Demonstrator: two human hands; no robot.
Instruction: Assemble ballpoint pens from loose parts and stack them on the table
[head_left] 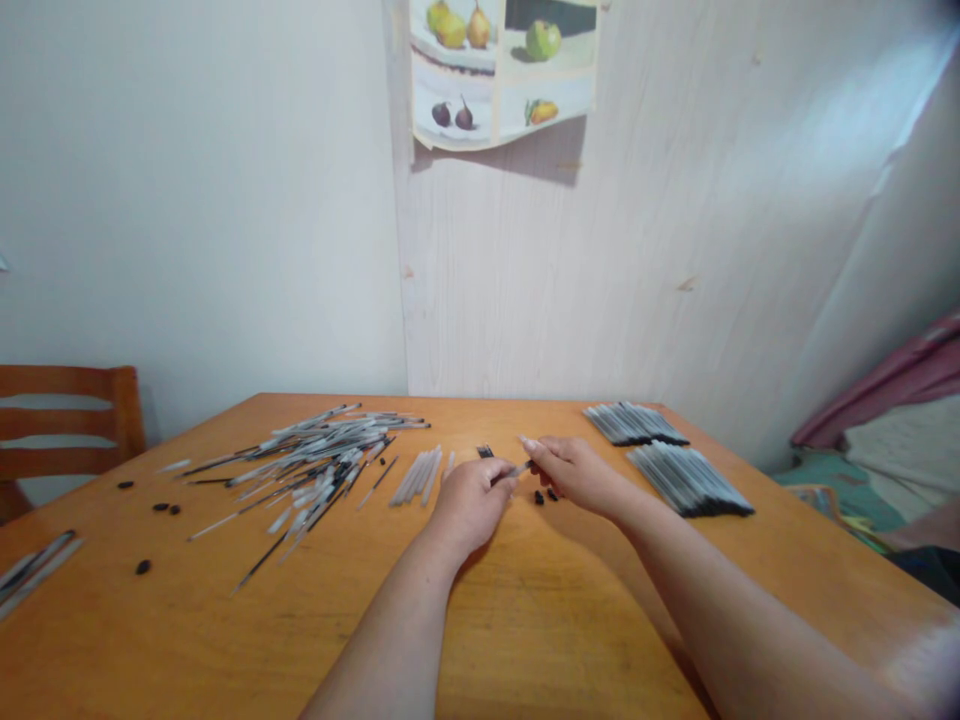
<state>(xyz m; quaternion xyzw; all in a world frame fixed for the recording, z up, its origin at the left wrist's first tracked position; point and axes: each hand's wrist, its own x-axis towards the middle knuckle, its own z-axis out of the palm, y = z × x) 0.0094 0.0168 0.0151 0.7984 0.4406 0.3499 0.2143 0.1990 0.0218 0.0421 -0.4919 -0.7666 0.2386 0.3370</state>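
My left hand is closed around a thin, pale pen barrel, which points to the right. At its right end, my right hand pinches a small dark piece that looks like a black pen cap; the fingers partly hide it. Just below the right hand lie a few small black caps. Beyond the left hand are short black pieces. Several whitish translucent barrels lie side by side to the left of that hand.
A loose pile of pen parts spreads across the table's left side. Scattered black caps lie nearby. Two neat stacks of black-ended pens, a far one and a nearer one, sit on the right. A wooden chair stands left.
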